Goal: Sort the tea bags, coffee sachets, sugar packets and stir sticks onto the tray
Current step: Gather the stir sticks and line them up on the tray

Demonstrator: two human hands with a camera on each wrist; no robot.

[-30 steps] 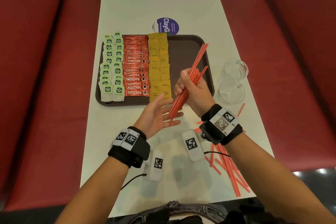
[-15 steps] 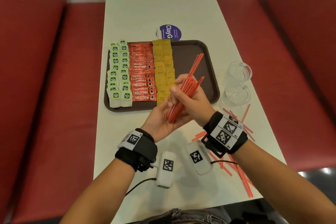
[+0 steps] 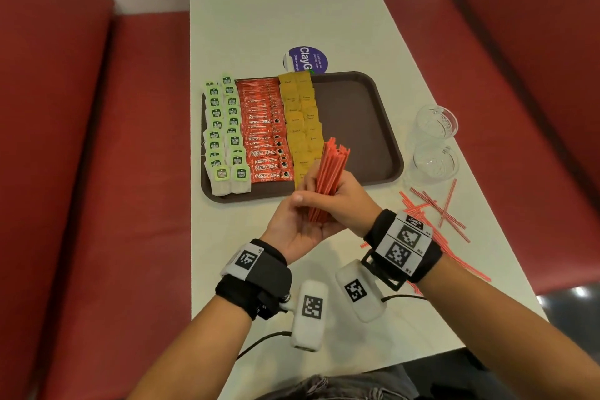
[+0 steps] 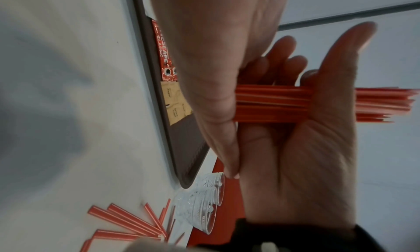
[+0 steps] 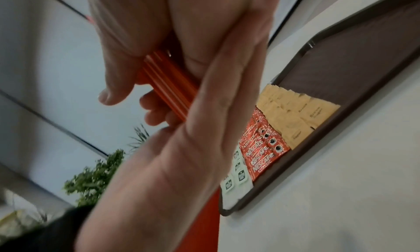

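My right hand point(image 3: 345, 196) grips a bundle of red stir sticks point(image 3: 329, 172) upright over the near edge of the brown tray point(image 3: 354, 127). The left hand point(image 3: 298, 221) lies flat under the bundle, palm pressed against the sticks' lower ends point(image 5: 168, 87). In the left wrist view the bundle point(image 4: 272, 103) runs from that palm through the right hand's curled fingers. On the tray lie columns of green-tagged tea bags point(image 3: 224, 133), red coffee sachets point(image 3: 264, 130) and brown sugar packets point(image 3: 302, 120). The tray's right part is bare.
Several loose stir sticks point(image 3: 435, 208) lie scattered on the white table right of my right wrist. Two clear glass cups point(image 3: 435, 140) stand beside the tray's right rim. A purple round sticker point(image 3: 306, 58) is behind the tray. Red benches flank the table.
The left palm has come up against the bundle's lower ends. Sticks that jutted out above the others have slid down, so the tops now sit nearly level.
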